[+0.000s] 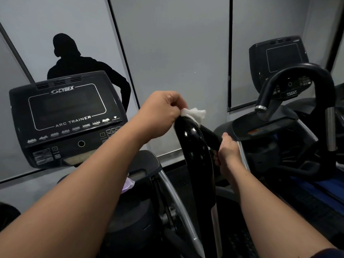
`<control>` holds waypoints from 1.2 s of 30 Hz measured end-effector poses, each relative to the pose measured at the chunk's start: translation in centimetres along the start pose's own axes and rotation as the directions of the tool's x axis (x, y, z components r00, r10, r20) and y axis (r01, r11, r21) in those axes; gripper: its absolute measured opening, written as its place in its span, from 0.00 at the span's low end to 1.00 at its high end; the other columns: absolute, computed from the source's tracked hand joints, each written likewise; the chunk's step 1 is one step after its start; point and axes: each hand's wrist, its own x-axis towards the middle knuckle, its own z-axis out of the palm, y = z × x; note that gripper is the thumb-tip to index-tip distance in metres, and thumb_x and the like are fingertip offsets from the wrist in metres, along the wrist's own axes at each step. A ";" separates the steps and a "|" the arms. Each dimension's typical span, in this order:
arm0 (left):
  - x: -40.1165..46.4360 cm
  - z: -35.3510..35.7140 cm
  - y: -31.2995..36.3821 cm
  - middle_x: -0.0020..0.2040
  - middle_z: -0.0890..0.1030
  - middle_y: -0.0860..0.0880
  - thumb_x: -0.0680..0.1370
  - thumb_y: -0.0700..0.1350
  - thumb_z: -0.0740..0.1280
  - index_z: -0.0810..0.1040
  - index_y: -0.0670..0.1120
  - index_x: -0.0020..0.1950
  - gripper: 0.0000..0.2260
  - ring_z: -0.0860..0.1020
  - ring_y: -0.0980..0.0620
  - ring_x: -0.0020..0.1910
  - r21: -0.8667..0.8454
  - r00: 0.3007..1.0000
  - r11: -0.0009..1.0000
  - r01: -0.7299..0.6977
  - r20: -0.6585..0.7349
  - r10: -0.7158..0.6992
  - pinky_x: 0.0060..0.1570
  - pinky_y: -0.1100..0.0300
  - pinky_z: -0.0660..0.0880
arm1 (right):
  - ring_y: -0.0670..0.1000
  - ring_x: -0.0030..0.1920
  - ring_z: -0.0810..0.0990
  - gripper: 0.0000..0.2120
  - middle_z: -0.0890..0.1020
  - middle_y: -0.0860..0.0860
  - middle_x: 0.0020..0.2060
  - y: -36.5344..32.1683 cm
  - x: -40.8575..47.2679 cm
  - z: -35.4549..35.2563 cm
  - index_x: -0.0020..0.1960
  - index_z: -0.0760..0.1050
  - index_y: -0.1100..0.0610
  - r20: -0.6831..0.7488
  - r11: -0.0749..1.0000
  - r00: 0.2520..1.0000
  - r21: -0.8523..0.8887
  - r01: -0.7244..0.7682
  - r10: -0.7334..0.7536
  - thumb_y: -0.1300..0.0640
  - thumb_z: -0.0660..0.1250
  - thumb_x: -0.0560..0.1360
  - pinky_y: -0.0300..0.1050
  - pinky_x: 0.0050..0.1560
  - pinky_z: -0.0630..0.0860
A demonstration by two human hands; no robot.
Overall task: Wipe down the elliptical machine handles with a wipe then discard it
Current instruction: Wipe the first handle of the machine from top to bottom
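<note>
- Wipe (pixel 194 114): a white crumpled wad, pressed against the top end of the black handle (pixel 195 151), just where the handle curves over; part of it sticks out to the right of the fingers.
- Left hand (pixel 163 110) is closed around the wipe, fingers curled down over it and onto the handle top; the bare forearm reaches in from the lower left.
- Right hand (pixel 228 149) is wrapped around a thinner black bar that branches off the handle to the right, lower than the left hand; fingers are clenched on it and the thumb lies along the top.
- The handle itself is glossy black, with light reflections on it, and runs down to a silver post between the two forearms.
- Console (pixel 63 112) of the machine stands to the left, dark screen, marked "CYBEX" and "ARC TRAINER", with rows of small program icons and buttons below.
- Something pale purple (pixel 128 184) shows below the console, just beside the left forearm; what it is cannot be told.
- A second machine (pixel 283 60) stands to the right, with its own dark console and a black looped handle (pixel 297 75) ending in a silver band.
- Grey wall panels (pixel 176 43) with dark seams fill the background; a black silhouette of a person (pixel 74 60) shows behind the left console.
</note>
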 end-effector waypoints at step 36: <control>2.1 0.4 -1.9 0.37 0.81 0.39 0.72 0.26 0.62 0.83 0.41 0.40 0.14 0.76 0.48 0.36 -0.138 0.993 0.984 0.112 -0.022 -0.116 0.38 0.56 0.72 | 0.58 0.38 0.78 0.28 0.80 0.55 0.36 1.4 1.3 0.1 0.41 0.77 0.55 -0.050 0.995 0.994 -0.046 0.091 -0.094 0.31 0.54 0.66 0.49 0.38 0.73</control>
